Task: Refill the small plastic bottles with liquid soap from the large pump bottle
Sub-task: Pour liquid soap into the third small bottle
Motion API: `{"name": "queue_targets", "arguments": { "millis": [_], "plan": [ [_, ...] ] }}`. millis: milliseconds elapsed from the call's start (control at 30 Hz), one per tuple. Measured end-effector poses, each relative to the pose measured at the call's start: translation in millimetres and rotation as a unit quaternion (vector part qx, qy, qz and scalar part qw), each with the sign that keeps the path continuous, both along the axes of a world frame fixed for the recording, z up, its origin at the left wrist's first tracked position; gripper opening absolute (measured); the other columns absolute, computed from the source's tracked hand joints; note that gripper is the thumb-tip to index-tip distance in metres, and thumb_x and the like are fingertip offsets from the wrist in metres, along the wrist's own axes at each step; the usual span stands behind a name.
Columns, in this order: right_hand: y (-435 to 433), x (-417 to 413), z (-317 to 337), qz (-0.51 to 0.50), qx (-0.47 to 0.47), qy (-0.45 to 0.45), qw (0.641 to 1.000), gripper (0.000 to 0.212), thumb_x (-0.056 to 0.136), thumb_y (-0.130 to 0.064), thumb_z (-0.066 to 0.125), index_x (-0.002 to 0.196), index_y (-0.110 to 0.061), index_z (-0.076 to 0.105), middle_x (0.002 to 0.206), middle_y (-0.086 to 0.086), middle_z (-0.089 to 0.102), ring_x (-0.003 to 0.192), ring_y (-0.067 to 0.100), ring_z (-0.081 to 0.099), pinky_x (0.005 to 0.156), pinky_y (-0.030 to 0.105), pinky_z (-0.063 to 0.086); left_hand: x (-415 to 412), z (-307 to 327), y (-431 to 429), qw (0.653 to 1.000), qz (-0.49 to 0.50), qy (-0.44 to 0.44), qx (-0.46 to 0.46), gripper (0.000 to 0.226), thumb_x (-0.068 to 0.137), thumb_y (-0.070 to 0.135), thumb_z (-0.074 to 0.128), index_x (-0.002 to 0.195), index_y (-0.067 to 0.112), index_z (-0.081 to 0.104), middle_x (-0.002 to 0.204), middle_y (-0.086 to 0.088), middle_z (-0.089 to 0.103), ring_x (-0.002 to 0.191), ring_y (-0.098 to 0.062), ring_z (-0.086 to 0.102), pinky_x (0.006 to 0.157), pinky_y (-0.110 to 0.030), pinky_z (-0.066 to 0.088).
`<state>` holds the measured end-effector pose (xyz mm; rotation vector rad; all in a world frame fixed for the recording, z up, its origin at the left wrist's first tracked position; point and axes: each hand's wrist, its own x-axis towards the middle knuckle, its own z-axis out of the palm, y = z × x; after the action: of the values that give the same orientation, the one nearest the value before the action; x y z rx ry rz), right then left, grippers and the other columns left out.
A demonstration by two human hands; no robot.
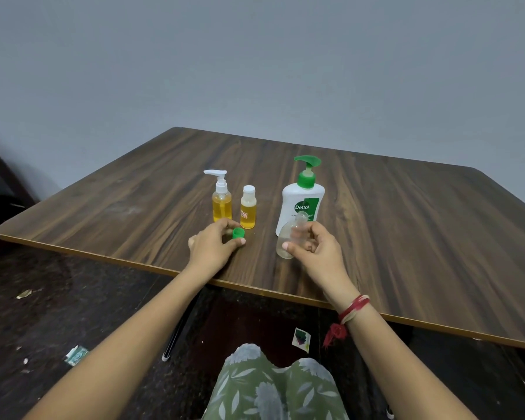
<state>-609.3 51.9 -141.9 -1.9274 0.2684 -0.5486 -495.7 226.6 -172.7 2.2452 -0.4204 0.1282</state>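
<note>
The wooden tabletop (406,222) carries three standing bottles, all upright, set in a row toward the near edge.

1. Small pump bottle (222,204): clear body, white pump head, filled with yellow liquid almost to the shoulder. It is the leftmost of the row.
2. Capped bottle (248,210): clear, white screw cap, yellow liquid to about three quarters. It stands just beside the small pump bottle, on its right, and the two do not touch.
3. Large pump bottle (302,204): white body, green label and green pump head, nozzle pointing right. It stands to the right of the capped bottle with a clear gap between them.

Left hand (215,244): fingers curled, thumb and fingertips closed on a green cap (238,233). The cap is low over the tabletop, directly in front of the two yellow-filled bottles. Whether it rests on the surface cannot be determined.

Right hand (312,247): thumb and curled fingers grip a clear empty bottle (288,241) around its body. The bottle is uncapped and tilted, its open neck pointing up and to the right, in front of the lower part of the large pump bottle. Contact between the two cannot be determined.

A red thread (353,307) circles the right wrist. Paper scraps lie on the dark floor (73,298).
</note>
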Motion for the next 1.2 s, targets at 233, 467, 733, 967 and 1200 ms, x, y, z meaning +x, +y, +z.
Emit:
{"name": "queue_targets", "arguments": {
  "millis": [233,467,733,967,1200],
  "plan": [
    [-3,3,-2,-0.001,-0.004,-0.001,1.000,0.029,0.076,-0.014,0.075,0.098,-0.022,0.058,0.107,-0.005,0.066,0.089,0.009,0.065,0.080,0.023,0.053,-22,8,2,0.984,0.020,-0.139,-0.113,0.049,0.075,0.040,0.077,0.117,0.023,0.059,0.116,0.006,0.061,0.117,-0.018,0.047,0.092,-0.034,0.037],
    [-1,9,9,0.045,0.049,-0.022,0.998,0.040,0.070,-0.006,0.080,0.094,-0.026,0.054,0.092,0.003,0.069,0.078,0.010,0.066,0.070,0.025,0.055,-48,25,-30,0.963,-0.212,-0.089,-0.137,0.077,0.065,0.022,0.086,0.132,0.022,0.048,0.121,0.009,0.057,0.110,0.002,0.053,0.094,-0.010,0.040],
    [-12,3,48,0.046,0.074,-0.004,0.996,0.028,0.069,-0.018,0.082,0.090,-0.016,0.063,0.085,0.010,0.070,0.077,0.016,0.065,0.075,0.028,0.052,-39,33,-38,0.931,-0.175,-0.005,-0.320,0.052,0.070,0.025,0.073,0.119,0.025,0.056,0.101,0.003,0.065,0.086,0.005,0.061,0.074,-0.013,0.050],
    [-50,48,126,-0.070,-0.003,-0.104,0.992,0.019,0.086,-0.036,0.063,0.071,-0.024,0.063,0.076,-0.005,0.069,0.082,0.017,0.065,0.083,0.039,0.052,-24,51,-42,0.891,-0.177,0.153,-0.388,0.034,0.097,0.023,0.051,0.131,0.025,0.048,0.101,0.011,0.060,0.086,-0.004,0.057,0.073,-0.018,0.047],
    [-56,106,138,-0.028,-0.052,0.015,0.998,0.024,0.088,-0.026,0.059,0.067,-0.016,0.061,0.063,-0.005,0.062,0.068,0.014,0.058,0.085,0.040,0.052,-19,59,-54,0.839,-0.191,0.208,-0.466,0.013,0.100,0.020,0.043,0.106,0.020,0.055,0.090,0.007,0.061,0.069,-0.001,0.054,0.063,-0.021,0.044]
  ]
}}
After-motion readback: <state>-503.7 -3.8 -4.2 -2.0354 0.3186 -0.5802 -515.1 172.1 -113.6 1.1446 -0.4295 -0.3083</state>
